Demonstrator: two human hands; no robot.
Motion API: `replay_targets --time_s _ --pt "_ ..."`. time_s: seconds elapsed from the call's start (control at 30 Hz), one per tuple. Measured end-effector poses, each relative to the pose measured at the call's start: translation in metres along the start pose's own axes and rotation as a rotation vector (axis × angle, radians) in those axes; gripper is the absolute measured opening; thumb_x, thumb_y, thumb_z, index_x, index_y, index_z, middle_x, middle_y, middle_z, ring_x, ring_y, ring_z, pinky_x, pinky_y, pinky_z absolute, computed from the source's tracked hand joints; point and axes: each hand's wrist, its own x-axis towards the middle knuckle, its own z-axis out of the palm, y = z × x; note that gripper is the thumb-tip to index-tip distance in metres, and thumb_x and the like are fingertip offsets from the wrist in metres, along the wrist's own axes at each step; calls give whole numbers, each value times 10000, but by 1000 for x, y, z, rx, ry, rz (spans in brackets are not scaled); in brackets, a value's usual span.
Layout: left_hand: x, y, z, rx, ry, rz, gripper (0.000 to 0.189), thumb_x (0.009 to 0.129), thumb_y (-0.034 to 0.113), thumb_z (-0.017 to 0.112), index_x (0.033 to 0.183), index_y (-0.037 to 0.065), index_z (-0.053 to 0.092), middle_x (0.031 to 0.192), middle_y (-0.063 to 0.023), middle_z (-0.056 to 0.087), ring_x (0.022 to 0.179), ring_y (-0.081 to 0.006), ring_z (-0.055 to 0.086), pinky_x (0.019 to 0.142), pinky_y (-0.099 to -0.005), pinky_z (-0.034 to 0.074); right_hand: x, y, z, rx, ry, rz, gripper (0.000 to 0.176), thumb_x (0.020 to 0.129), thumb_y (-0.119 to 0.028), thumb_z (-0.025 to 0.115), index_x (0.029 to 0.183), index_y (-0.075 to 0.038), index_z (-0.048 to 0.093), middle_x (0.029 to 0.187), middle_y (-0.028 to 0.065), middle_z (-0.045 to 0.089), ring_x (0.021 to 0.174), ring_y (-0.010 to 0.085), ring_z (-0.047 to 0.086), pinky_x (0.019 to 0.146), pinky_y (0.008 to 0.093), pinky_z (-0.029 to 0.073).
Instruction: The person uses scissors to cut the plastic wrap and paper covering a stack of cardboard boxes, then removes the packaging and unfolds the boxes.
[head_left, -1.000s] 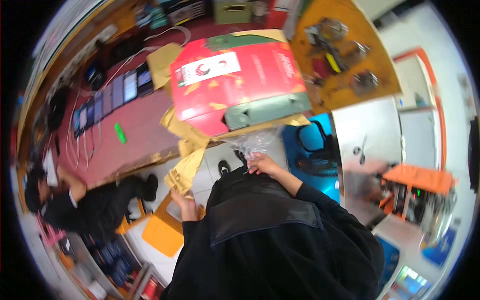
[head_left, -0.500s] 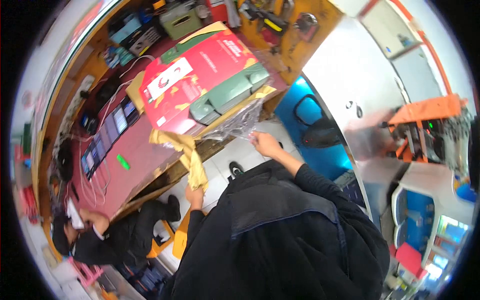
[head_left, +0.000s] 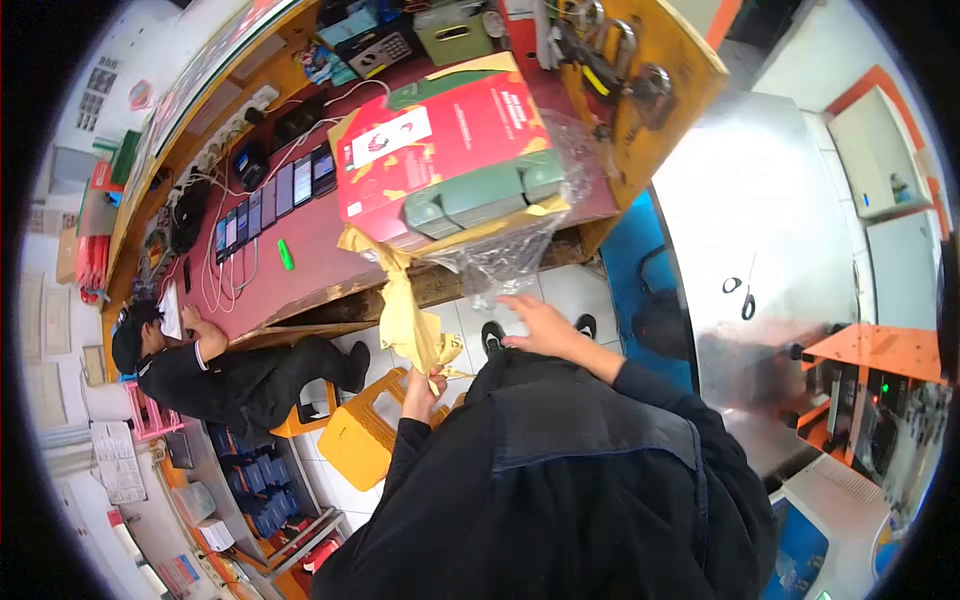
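left hand pinches the yellow paper strip, whose length runs up to the red box; right hand, fingers spread, touches clear plastic just above.

Left hand fisted, right hand splayed

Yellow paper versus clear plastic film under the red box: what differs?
The yellow crumpled paper is opaque, the clear plastic film transparent. The paper hangs lower, pinched by the left hand; the film ends by the open right hand. Both hang from the red box.
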Motion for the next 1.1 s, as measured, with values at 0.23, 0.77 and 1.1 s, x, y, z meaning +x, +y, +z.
replay_targets --time_s 0.23,0.77,1.1 --pt "5 -2 7 590 152 490 270 916 328 501 987 96 619 626 -54 569 498 -160 534 433 -284 417 21 -6 39 7 -306 -359 1004 650 -250 825 1469 -224 244 1371 244 340 1216 430 420 1017 435 378" --pt "-11 -43 99 610 -105 354 339 944 337 523 1219 138 511 811 0 556 629 -41 475 466 -209 335 37 11 42 304 -234 -281 1193 578 -461 854 1482 -92 169 1392 242 333 1295 397 327 1067 429 307" --pt "-52 -49 87 -509 -231 373 566 915 525 356 1305 132 474 1276 -100 530 1174 -297 503 967 -471 417 60 -26 77 288 -385 -268 879 695 -217 755 1455 -160 315 1197 215 556 1093 311 563 916 375 450"
